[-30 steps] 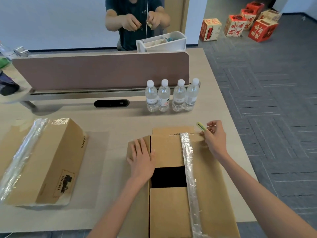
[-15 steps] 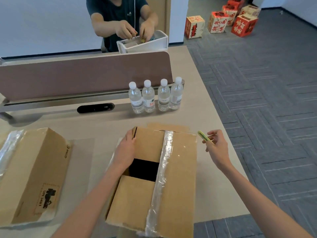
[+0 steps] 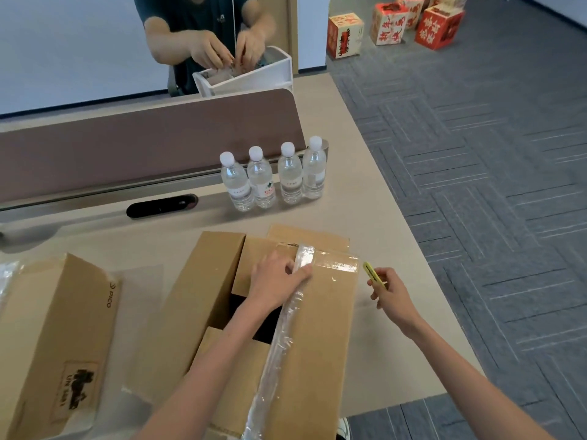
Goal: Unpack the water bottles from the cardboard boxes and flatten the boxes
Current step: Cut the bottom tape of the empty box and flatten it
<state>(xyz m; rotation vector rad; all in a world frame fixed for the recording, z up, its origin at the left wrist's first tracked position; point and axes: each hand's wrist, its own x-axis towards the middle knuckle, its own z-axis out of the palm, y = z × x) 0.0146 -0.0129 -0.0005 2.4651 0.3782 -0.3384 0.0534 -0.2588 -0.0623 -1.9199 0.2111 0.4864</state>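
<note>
Brown boxes [image 3: 320, 328], yellow cutter [image 3: 372, 272]

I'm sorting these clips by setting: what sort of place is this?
Probably an office: a shared desk with a divider panel between facing seats, grey carpet tiles on the floor, and a person opposite sorting small items in a white organizer tray.

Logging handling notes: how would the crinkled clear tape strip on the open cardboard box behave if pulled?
Probably floppy and light: the crinkled clear tape strip looks bunched. Likely clingy: it sticks along the brown cardboard box where the left hand pinches it.
</note>
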